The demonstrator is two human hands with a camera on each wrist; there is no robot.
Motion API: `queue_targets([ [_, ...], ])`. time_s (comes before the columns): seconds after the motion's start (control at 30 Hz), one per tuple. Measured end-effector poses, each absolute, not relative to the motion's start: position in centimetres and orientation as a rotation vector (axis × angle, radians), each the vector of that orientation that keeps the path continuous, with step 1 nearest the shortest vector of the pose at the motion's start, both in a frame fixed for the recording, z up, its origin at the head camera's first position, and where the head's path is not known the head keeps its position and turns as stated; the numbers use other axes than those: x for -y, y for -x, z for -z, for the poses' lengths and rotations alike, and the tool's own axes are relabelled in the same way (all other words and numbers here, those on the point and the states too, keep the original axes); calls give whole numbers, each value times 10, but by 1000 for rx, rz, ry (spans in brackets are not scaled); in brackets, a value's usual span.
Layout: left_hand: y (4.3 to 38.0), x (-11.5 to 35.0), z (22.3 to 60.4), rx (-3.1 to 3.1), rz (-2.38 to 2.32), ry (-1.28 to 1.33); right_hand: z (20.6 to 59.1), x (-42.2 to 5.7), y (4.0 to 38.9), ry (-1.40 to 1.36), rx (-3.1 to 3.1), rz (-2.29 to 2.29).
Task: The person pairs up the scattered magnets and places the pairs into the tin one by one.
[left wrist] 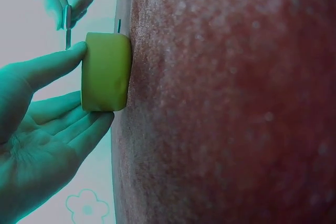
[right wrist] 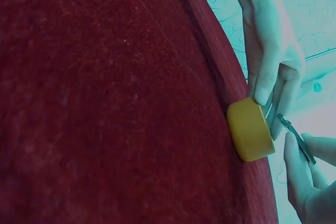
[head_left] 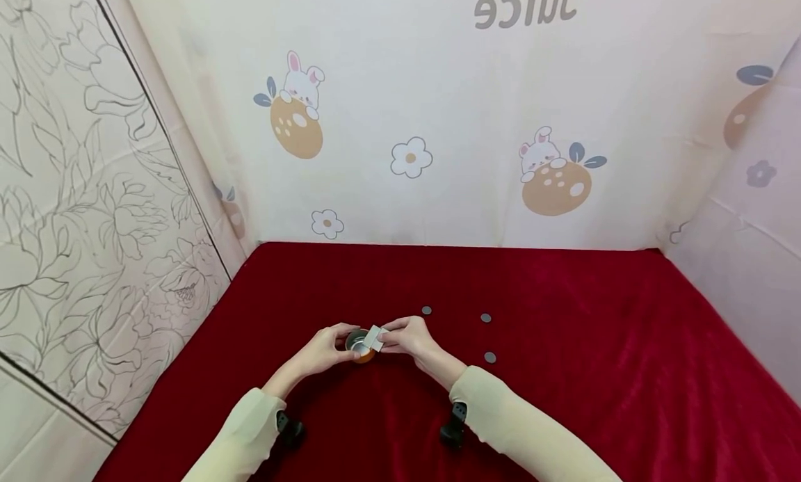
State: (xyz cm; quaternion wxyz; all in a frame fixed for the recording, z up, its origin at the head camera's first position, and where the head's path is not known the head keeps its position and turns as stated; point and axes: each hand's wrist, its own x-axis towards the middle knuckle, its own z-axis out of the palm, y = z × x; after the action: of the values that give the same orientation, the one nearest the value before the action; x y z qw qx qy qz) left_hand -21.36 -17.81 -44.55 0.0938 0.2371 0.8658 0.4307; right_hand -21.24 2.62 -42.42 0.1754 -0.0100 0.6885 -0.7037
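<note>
A small round orange bowl (head_left: pixel 365 357) with a silvery inside stands on the red cloth. My left hand (head_left: pixel 323 348) grips it from the left, thumb and fingers on opposite sides; the left wrist view shows its yellowish outer wall (left wrist: pixel 106 72) between them. My right hand (head_left: pixel 408 336) pinches a thin, flat, pale grey rectangular piece (head_left: pixel 373 337) between thumb and fingers. The piece overlaps the bowl's right rim in the head view. Edge-on in the right wrist view, this flat piece (right wrist: pixel 299 139) has a small thicker knob at one end, beside the bowl's opening.
Three small grey discs like coins lie on the cloth beyond and right of my right hand: one disc (head_left: pixel 427 310) nearest, a second disc (head_left: pixel 485 318) farther right, a third disc (head_left: pixel 490 357) closer to me. A printed curtain (head_left: pixel 425 204) borders the table's back.
</note>
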Motion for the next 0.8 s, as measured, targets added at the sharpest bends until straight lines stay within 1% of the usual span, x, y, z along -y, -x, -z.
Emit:
queue_targets([
  [0.33,214,178,442,-2520,-1312,-677,431,-12,216,-19,-1967,2028],
  [0.8,217,178,445,-2528,-1310,-685,436,-7,219,7,-2098,1986],
])
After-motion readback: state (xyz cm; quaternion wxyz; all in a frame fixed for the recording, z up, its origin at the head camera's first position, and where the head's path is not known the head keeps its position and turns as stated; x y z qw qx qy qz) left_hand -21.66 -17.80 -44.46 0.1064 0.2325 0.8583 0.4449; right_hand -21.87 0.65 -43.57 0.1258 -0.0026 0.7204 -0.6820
